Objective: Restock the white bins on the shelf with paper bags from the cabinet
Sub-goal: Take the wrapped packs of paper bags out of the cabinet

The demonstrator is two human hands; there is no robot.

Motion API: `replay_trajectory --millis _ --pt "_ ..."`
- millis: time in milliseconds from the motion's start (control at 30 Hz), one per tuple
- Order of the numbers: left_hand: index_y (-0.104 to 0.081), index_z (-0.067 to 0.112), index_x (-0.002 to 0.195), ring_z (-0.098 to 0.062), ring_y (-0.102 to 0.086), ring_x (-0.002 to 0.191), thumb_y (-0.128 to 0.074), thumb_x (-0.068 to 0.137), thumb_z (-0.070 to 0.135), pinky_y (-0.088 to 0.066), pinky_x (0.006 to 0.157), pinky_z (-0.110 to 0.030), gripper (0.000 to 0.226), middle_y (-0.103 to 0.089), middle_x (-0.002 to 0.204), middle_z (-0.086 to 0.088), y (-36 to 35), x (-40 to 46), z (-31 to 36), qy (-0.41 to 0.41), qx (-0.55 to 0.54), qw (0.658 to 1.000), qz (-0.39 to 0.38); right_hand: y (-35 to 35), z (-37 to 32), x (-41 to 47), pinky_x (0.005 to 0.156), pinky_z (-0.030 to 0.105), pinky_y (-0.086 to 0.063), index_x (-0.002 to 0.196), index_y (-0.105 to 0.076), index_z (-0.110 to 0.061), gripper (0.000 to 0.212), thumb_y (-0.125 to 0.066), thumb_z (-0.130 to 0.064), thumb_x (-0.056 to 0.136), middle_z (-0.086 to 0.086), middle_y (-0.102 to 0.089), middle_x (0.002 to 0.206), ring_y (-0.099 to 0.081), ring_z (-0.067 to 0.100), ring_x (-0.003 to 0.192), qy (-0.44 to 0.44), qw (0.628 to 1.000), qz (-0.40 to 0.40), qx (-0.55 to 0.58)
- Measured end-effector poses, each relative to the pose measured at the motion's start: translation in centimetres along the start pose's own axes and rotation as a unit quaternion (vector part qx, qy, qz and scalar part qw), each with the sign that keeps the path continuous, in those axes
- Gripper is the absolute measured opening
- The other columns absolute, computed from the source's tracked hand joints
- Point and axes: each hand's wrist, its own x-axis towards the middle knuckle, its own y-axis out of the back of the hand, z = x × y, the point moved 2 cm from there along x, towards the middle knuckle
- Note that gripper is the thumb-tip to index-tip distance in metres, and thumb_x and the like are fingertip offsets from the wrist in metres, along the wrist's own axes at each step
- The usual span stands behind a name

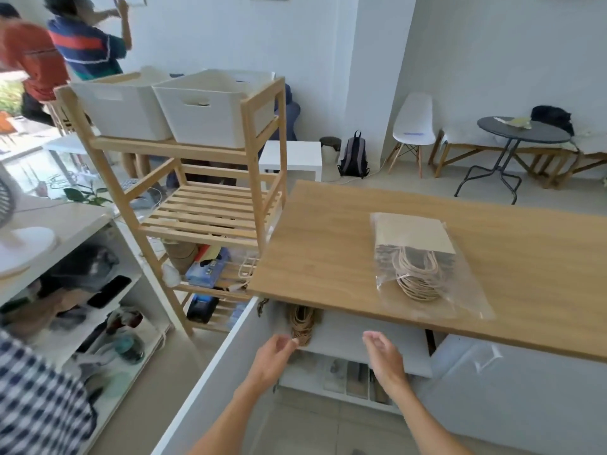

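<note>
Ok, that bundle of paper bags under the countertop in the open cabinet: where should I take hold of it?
Take the bag bundle by its twine handles, which hang out toward you over the shelf edge. Come in from the front through the open door, below the countertop, with the left hand, already closest. The bag bodies are hidden, so the looped handles are the only clear grip.

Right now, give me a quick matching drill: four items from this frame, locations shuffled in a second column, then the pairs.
Items:
1. white bins
2. pack of paper bags
3. backpack
4. bundle of bag handles

Places:
A. on the floor against the wall
B. inside the open cabinet, under the counter
C. top level of the wooden shelf
D. lying on the wooden counter

Pairs: 1-C, 2-D, 3-A, 4-B
</note>
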Motion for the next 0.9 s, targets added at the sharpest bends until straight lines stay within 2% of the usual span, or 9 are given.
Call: replay_trajectory --millis 133,233,367,467,567,633,767,833,900 --pt "-0.06 0.019 0.12 -0.014 -0.057 0.108 -0.055 0.1 0.041 -0.04 0.083 -0.021 0.03 -0.064 0.118 0.0 -0.8 -0.7 -3.5 0.07 -0.059 0.996 0.022 -3.6 2.6 0.6 0.096 0.045 -0.052 0.119 -0.054 -0.026 0.027 -0.051 -0.046 0.101 0.006 -0.059 0.124 -0.059 0.022 0.106 -0.156 0.982 -0.099 0.039" --pt "-0.059 0.022 0.116 -0.017 -0.058 0.117 -0.054 0.101 0.04 -0.039 0.086 -0.021 0.024 -0.064 0.116 0.001 -1.4 0.5 -5.7 0.102 -0.061 0.993 0.018 -5.3 3.8 1.7 0.102 0.047 -0.049 0.132 -0.048 -0.025 0.041 -0.048 -0.052 0.101 0.006 -0.055 0.123 -0.057 0.024 0.109 -0.208 0.967 -0.147 0.023" --pt "-0.054 0.024 0.122 -0.015 -0.054 0.116 -0.049 0.102 0.044 -0.035 0.091 -0.024 0.029 -0.059 0.119 0.002 -2.3 5.1 -7.4 0.113 -0.077 0.99 0.027 -7.1 5.6 6.1 0.104 0.047 -0.048 0.14 -0.049 -0.023 0.046 -0.047 -0.049 0.102 0.006 -0.057 0.135 -0.058 0.024 0.118 -0.208 0.965 -0.152 0.041" --pt "-0.051 0.03 0.127 -0.015 -0.052 0.119 -0.043 0.102 0.051 -0.036 0.095 -0.029 0.033 -0.057 0.124 0.003 -3.8 9.1 -9.6 0.11 -0.087 0.989 0.037 -8.7 8.0 10.2 0.105 0.051 -0.048 0.138 -0.053 -0.021 0.047 -0.05 -0.048 0.1 0.007 -0.062 0.126 -0.061 0.023 0.114 -0.217 0.961 -0.13 0.113" --pt "-0.051 0.04 0.116 -0.015 -0.051 0.126 -0.039 0.102 0.054 -0.038 0.106 -0.034 0.023 -0.056 0.129 0.007 -5.4 13.7 -12.3 0.102 -0.11 0.988 0.03 -10.0 10.2 13.9 0.105 0.049 -0.047 0.138 -0.054 -0.02 0.05 -0.049 -0.052 0.099 0.011 -0.061 0.129 -0.06 0.027 0.117 -0.23 0.953 -0.123 0.152" --pt "-0.049 0.035 0.121 -0.019 -0.053 0.126 -0.037 0.105 0.048 -0.038 0.114 -0.04 0.025 -0.055 0.138 -0.001 -6.1 17.6 -13.9 0.096 -0.135 0.985 0.046 -10.7 11.5 16.7 0.106 0.049 -0.045 0.137 -0.054 -0.019 0.053 -0.049 -0.054 0.098 0.012 -0.058 0.133 -0.057 0.029 0.122 -0.23 0.953 -0.12 0.157" --pt "-0.037 0.018 0.151 -0.022 -0.048 0.135 -0.028 0.107 0.049 -0.032 0.12 -0.044 0.054 -0.046 0.152 -0.009 -7.2 24.4 -16.4 0.12 -0.168 0.976 0.069 -12.4 13.9 21.8 0.111 0.05 -0.042 0.143 -0.049 -0.015 0.065 -0.054 -0.058 0.094 0.01 -0.05 0.141 -0.051 0.031 0.13 -0.225 0.952 -0.118 0.173" --pt "-0.029 0.019 0.156 -0.022 -0.039 0.144 -0.025 0.103 0.059 -0.025 0.123 -0.045 0.067 -0.039 0.159 -0.006 -7.4 26.8 -17.5 0.137 -0.166 0.973 0.079 -13.5 15.2 23.9 0.112 0.048 -0.041 0.145 -0.047 -0.014 0.073 -0.055 -0.061 0.091 0.011 -0.05 0.142 -0.052 0.03 0.13 -0.23 0.946 -0.124 0.192" --pt "-0.031 0.017 0.156 -0.024 -0.039 0.144 -0.026 0.101 0.063 -0.024 0.123 -0.046 0.072 -0.039 0.158 -0.009 -7.1 28.5 -18.1 0.149 -0.188 0.966 0.1 -14.2 15.6 25.4 0.112 0.047 -0.041 0.147 -0.045 -0.013 0.078 -0.056 -0.064 0.09 0.011 -0.053 0.142 -0.056 0.028 0.126 -0.225 0.94 -0.128 0.222"
